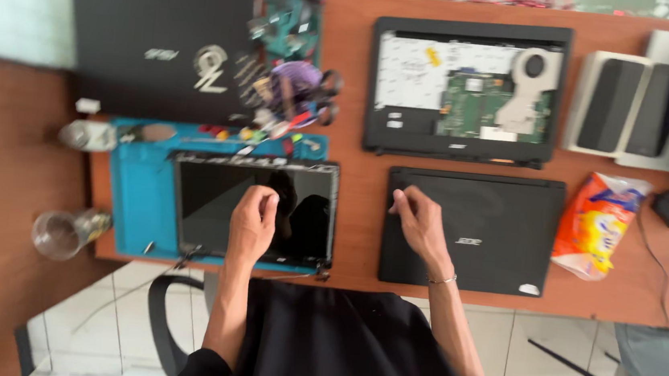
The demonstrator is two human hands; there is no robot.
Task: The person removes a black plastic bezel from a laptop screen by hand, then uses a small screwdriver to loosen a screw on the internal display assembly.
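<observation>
Wooden desk, blurred frame. Left hand (pixel 253 220) rests on the bare screen panel (pixel 213 197) lying flat on the blue mat (pixel 135 203), fingers curled — grip unclear. Right hand (pixel 418 219) sits on the closed black laptop (pixel 492 234) near its left edge, fingers bent, pinching nothing visible. Both slabs run long axis left-right — one under each hand.

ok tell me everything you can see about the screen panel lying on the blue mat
The screen panel is a flat dark rectangle with a thin black frame, glossy enough to show reflections. It lies face up on the blue mat near the desk's front edge. Thin loose cables trail from its lower corners. The left hand rests on its middle; the right hand is on the closed black laptop beside it.
</observation>
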